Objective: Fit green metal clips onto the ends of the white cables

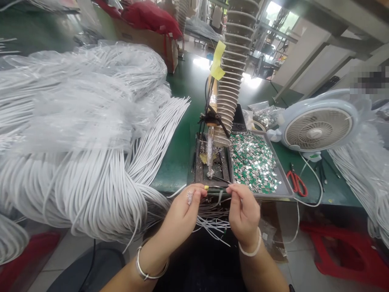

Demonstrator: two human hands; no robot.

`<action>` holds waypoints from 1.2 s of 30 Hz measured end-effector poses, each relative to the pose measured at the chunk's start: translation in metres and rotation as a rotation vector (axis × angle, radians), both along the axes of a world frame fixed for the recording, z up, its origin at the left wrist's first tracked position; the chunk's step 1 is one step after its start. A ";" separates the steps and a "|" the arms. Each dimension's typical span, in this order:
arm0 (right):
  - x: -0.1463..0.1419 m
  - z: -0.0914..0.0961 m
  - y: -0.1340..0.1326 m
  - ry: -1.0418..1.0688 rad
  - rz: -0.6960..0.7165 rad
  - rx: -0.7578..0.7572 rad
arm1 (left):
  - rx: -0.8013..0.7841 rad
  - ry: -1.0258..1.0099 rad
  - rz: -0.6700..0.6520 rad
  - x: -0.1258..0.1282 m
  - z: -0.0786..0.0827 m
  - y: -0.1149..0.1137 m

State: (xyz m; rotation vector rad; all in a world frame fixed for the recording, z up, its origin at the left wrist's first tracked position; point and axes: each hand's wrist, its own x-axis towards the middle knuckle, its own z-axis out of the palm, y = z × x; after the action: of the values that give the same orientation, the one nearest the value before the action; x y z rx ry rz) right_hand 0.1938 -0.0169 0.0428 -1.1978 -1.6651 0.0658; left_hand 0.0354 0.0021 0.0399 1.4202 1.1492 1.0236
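Observation:
My left hand (184, 211) is closed in a pinch in front of the soldering stand, on what looks like a white cable (178, 191) running in from the left. Something small and yellow (206, 187) shows at its fingertips, and a patterned patch (190, 197) lies on the hand. Facing it, my right hand (245, 211) is closed too, pinching a slender dark piece (217, 187) that spans the gap between both hands; its kind is unclear. Just beyond the fingers, a soldering iron (210, 146) hangs tip down over its stand (199, 172).
Bundled white cables (100, 190), partly under plastic, fill the left side. A grey tray (284, 182) holds many small green-and-silver connectors. Red-handled cutters (299, 186) and a fan (317, 125) stand to its right. A ribbed exhaust hose (234, 61) rises behind the iron. Loose cables (212, 223) lie below my hands.

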 end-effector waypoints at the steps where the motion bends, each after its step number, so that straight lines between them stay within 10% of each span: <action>1: 0.006 0.003 0.001 -0.019 -0.037 -0.013 | -0.016 0.001 -0.012 0.000 0.000 0.000; 15: 0.067 0.010 0.053 -0.526 -0.155 -0.446 | -0.317 -0.450 -0.228 -0.006 -0.018 0.006; 26: 0.061 0.010 0.044 -0.417 -0.146 -0.323 | -0.449 -0.810 -0.139 0.008 -0.004 0.006; 36: 0.020 0.023 0.020 -0.121 0.018 -0.200 | -0.329 -0.611 -0.056 0.016 -0.012 0.003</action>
State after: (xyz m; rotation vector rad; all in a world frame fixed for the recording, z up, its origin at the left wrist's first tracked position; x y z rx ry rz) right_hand 0.2139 0.0030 0.0659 -1.3588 -1.8086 0.1779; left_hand 0.0517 0.0055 0.0280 0.7906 0.7718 1.0688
